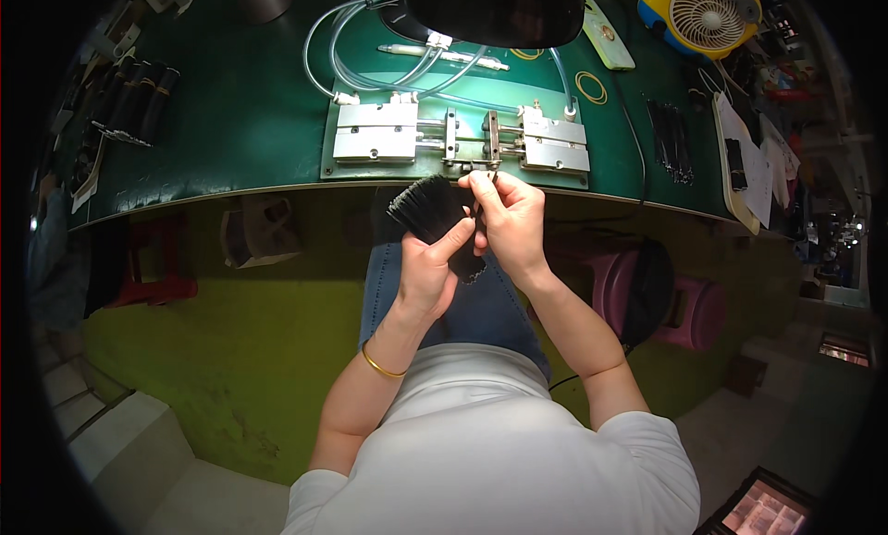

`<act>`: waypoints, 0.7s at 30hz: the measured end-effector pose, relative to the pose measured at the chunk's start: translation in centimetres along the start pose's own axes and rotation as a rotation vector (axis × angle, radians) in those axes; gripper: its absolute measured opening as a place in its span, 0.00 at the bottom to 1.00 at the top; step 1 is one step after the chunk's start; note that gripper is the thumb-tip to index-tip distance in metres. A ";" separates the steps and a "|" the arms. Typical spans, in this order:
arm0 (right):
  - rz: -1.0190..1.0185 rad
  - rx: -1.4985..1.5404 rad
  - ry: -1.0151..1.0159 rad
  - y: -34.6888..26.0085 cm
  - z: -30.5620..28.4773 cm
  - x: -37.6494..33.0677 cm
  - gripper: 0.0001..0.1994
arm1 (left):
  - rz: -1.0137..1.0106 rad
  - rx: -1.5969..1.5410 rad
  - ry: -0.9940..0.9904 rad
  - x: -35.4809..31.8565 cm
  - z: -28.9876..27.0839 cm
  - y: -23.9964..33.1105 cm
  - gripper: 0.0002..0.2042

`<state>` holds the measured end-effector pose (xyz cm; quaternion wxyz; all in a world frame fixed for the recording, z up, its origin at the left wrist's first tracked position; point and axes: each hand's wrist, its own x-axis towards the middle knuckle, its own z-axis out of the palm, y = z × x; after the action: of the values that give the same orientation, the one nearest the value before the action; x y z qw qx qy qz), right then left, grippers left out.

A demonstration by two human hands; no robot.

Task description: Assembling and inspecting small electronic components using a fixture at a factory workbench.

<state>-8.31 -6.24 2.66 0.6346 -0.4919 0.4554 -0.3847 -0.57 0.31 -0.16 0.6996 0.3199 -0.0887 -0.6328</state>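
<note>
A thick bundle of thin black strands, like cut cords or wires (429,208), is gripped in my left hand (431,269) just off the table's front edge. Thumb and fingers wrap round it, and its ends fan out to the upper left. My right hand (514,222) is closed in a pinch beside the bundle, on a thin dark strand whose details are too small to make out. Right above the fingertips sits a clamping fixture, with a silver pneumatic cylinder block (375,137) on the left and another silver block (555,145) on the right. Small metal jaws (492,135) face each other between them.
Clear air hoses (344,59) loop behind the fixture. A black lamp head (495,8) hangs over the green table (250,119). Dark strand bundles (139,100) lie left, more strands (671,142) right. A yellow-blue fan (708,17), phone (609,37) and rubber bands (592,88) sit at the back right.
</note>
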 end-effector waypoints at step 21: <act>-0.054 0.012 -0.077 -0.4 0.2 -0.3 0.08 | 0.017 0.114 -0.041 -0.1 0.0 0.8 0.05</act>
<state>-8.27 -6.01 3.17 0.6440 -0.5148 0.4149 -0.3849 0.08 0.38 0.31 0.6837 0.3455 -0.1414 -0.6271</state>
